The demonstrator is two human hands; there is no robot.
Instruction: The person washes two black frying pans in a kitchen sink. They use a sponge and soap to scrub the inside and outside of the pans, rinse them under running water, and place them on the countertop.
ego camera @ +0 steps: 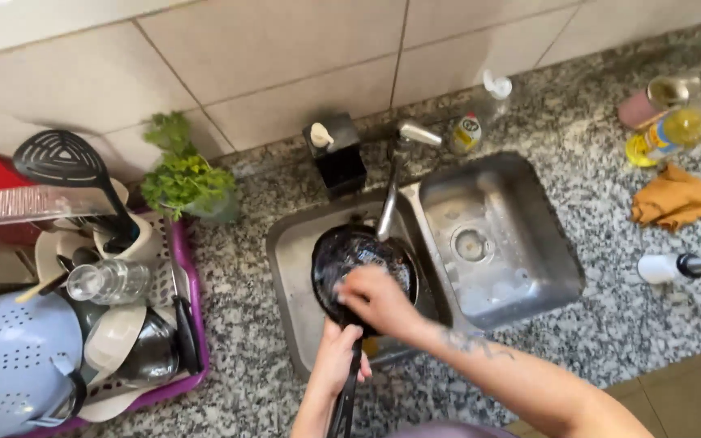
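Frying pan sits over the sink, frame middle, under the tap. Left hand holds its handle steady; right hand presses inside, grip unclear.

A black round frying pan sits in the left basin of the double steel sink, under the metal tap. The left hand grips its handle; the right hand rests inside it, perhaps on a sponge. A purple plastic dish rack stands left of the sink, and a folded orange cloth lies to its right.
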